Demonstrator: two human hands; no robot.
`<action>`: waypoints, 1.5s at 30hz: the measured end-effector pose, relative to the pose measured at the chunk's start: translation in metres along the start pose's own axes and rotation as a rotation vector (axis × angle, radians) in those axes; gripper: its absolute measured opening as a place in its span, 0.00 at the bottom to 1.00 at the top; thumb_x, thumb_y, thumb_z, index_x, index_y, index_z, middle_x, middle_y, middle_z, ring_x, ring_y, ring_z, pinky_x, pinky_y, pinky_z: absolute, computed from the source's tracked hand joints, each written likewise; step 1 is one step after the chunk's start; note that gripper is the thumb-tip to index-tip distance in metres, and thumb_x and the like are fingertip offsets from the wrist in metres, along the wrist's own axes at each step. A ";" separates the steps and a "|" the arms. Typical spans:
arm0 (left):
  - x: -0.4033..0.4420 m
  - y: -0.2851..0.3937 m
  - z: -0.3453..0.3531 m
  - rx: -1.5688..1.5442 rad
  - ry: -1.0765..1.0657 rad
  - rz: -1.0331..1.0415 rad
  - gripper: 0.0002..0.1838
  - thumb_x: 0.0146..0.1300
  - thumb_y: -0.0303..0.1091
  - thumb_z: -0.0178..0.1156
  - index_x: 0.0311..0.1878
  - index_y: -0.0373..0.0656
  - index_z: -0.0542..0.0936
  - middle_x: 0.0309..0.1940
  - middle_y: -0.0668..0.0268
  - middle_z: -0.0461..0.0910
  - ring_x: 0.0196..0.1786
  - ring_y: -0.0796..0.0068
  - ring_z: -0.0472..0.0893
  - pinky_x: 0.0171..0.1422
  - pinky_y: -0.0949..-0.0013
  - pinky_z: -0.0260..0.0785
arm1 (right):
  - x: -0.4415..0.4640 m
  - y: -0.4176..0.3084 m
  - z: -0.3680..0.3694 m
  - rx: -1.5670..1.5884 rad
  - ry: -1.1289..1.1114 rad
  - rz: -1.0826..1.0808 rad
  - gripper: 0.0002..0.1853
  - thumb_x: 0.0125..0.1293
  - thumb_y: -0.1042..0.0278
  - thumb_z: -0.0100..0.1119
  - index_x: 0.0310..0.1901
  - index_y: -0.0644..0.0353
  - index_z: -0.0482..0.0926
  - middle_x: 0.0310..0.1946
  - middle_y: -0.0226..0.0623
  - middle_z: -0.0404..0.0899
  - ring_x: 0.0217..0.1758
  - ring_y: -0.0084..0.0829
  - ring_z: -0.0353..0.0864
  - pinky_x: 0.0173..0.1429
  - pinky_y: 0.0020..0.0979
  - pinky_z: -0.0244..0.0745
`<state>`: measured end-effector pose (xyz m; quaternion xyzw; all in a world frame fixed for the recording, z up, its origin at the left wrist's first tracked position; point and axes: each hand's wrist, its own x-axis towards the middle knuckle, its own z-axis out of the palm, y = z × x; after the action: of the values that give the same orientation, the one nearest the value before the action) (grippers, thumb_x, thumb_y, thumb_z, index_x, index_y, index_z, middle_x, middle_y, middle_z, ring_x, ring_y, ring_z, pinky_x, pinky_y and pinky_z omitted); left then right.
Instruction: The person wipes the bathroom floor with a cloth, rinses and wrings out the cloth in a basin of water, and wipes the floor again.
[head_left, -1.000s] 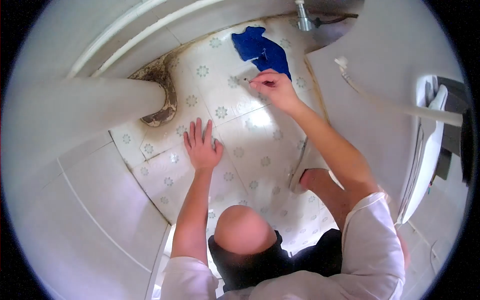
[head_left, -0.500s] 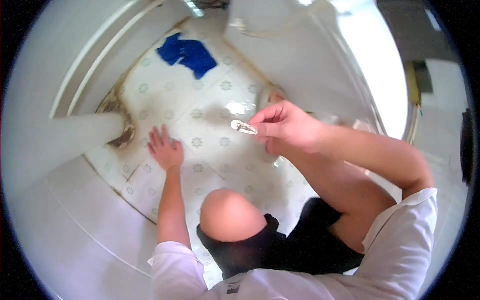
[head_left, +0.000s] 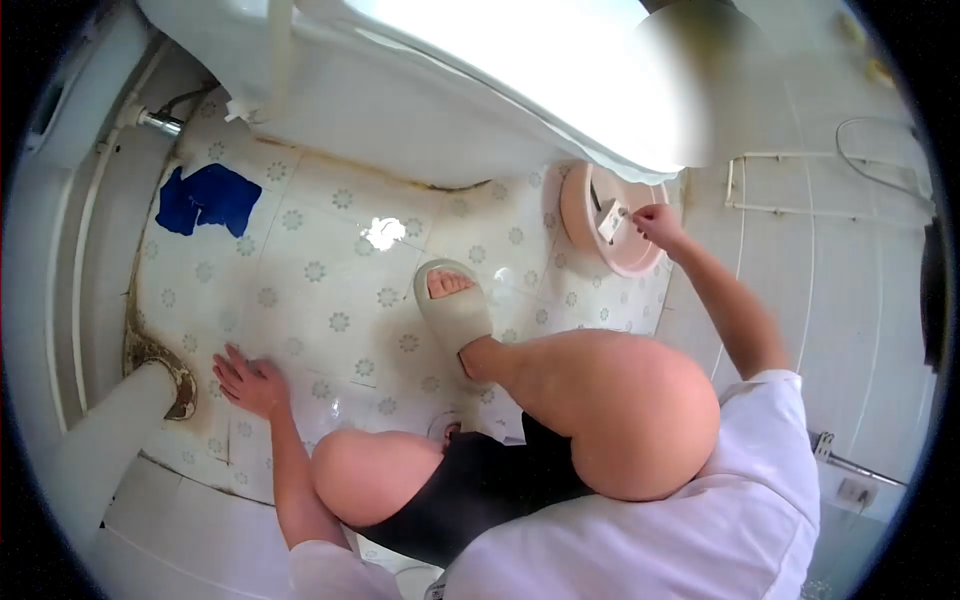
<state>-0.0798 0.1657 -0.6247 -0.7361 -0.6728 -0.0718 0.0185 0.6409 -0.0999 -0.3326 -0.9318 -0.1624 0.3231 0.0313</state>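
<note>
My left hand (head_left: pixel 249 384) lies flat on the patterned tile floor (head_left: pixel 315 271), fingers spread, close to the base of a thick white pipe (head_left: pixel 95 430). Off to the right, my right hand (head_left: pixel 656 226) is at the pink basin (head_left: pixel 576 205), its fingers pinched together. Whether the small clip is still between them is too small to tell. A whitish item with dark marks (head_left: pixel 611 221) rests inside the basin, just left of my fingertips. On the floor at the upper left lies a crumpled blue cloth (head_left: pixel 210 199).
A white fixture (head_left: pixel 420 110) spans the top, its lower side low over the floor. My slippered foot (head_left: pixel 455 308) stands mid-floor. A metal valve (head_left: pixel 160 122) is at the upper left. Thin white pipes (head_left: pixel 800 212) run along the right wall.
The view has turned right, bringing the basin into sight. My right hand has moved from near the blue cloth, carrying a small light-coloured clip, over to the basin. My left hand has stayed on the floor.
</note>
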 end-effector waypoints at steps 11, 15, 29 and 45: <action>0.002 0.002 -0.005 -0.022 -0.021 -0.006 0.42 0.63 0.40 0.57 0.84 0.57 0.65 0.85 0.54 0.60 0.86 0.49 0.58 0.85 0.37 0.49 | -0.050 -0.103 0.134 -0.605 -0.102 -0.522 0.17 0.70 0.51 0.60 0.51 0.49 0.89 0.41 0.50 0.90 0.45 0.52 0.90 0.50 0.51 0.84; 0.003 0.000 -0.007 -0.057 -0.016 0.001 0.43 0.60 0.40 0.58 0.83 0.54 0.67 0.83 0.49 0.63 0.84 0.45 0.61 0.85 0.36 0.50 | -0.115 -0.236 0.191 -0.288 -0.296 -1.055 0.21 0.67 0.60 0.66 0.60 0.52 0.83 0.46 0.39 0.87 0.42 0.43 0.89 0.47 0.44 0.84; 0.003 0.007 -0.032 -0.210 -0.105 -0.146 0.39 0.62 0.43 0.59 0.80 0.60 0.70 0.84 0.60 0.61 0.86 0.53 0.57 0.89 0.39 0.42 | -0.168 -0.525 0.348 -1.209 -0.192 -1.593 0.43 0.66 0.60 0.64 0.82 0.55 0.59 0.82 0.60 0.54 0.79 0.67 0.64 0.77 0.54 0.71; 0.012 0.001 -0.033 -0.199 -0.193 -0.116 0.44 0.60 0.42 0.60 0.83 0.59 0.66 0.86 0.56 0.57 0.86 0.46 0.54 0.88 0.34 0.39 | -0.013 -0.615 0.459 -0.646 0.279 -1.447 0.44 0.79 0.31 0.43 0.86 0.51 0.54 0.87 0.49 0.47 0.87 0.64 0.47 0.86 0.63 0.48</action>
<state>-0.0807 0.1735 -0.5905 -0.6977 -0.7023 -0.0681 -0.1236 0.1763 0.4559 -0.5866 -0.5904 -0.8059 0.0404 -0.0184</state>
